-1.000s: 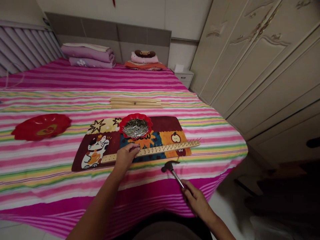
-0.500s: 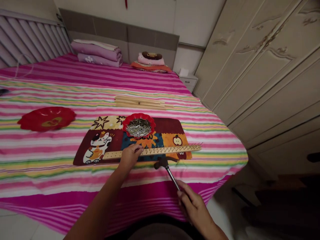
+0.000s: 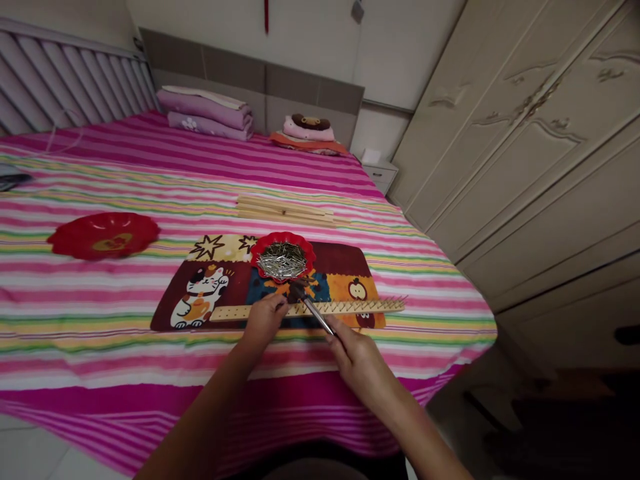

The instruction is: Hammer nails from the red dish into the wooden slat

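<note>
My right hand (image 3: pixel 357 357) is wrapped around the handle of a claw hammer (image 3: pixel 320 315). The hammer's dark head hangs over the wooden strip (image 3: pixel 230 313), just right of my left fingertips. My left hand (image 3: pixel 265 323) pinches at the strip with thumb and finger together; whatever is between them is too small to make out. Slanted nails (image 3: pixel 370 305) stand in a row along the strip's right part, while its left part shows small dots or holes. Just behind the hands, a red scalloped bowl (image 3: pixel 313 257) holds a heap of loose nails (image 3: pixel 283 260).
Under the strip and bowl lies a patterned mat (image 3: pixel 170 300) on a striped bedspread (image 3: pixel 100 347). Several wooden strips (image 3: pixel 285 211) lie farther back. A red plate (image 3: pixel 105 235) is at left, a dark object (image 3: pixel 15 180) at the far left edge. Folded bedding (image 3: pixel 207 113) sits near the headboard.
My right hand has brought the hammer up and left, from in front of the strip to over it beside my left fingers. My left hand keeps its pinch at the strip. The view has shifted slightly.
</note>
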Demonstrator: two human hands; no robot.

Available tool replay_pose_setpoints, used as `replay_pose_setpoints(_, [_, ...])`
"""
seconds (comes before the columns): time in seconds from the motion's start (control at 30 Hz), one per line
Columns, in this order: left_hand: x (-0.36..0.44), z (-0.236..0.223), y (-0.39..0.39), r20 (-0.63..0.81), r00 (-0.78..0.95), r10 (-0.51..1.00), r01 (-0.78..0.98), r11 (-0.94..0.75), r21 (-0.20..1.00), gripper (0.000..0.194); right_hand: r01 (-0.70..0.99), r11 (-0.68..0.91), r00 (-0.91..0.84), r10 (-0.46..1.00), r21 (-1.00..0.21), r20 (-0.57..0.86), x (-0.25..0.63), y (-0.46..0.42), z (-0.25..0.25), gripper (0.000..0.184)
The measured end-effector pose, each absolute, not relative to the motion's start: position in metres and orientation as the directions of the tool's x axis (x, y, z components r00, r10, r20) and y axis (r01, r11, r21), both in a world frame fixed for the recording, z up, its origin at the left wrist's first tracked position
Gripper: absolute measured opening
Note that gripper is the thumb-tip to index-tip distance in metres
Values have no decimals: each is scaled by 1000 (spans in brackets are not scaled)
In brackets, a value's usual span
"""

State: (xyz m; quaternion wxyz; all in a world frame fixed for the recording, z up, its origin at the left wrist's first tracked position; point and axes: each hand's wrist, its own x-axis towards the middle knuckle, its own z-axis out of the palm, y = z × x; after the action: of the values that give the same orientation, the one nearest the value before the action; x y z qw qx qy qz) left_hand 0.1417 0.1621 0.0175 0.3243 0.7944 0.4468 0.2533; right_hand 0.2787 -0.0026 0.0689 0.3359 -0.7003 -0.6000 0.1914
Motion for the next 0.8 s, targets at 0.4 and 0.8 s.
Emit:
replay_pose_setpoints(0.4, [135, 22, 170, 53, 468, 882, 475, -301, 827, 19, 378, -310, 329, 926, -872, -187, 302, -103, -10, 37])
replay_pose_setpoints(0.8, [162, 57, 256, 170, 458, 873, 875, -476, 92, 33, -14, -415, 466, 802, -910, -373, 306, -105, -55, 49])
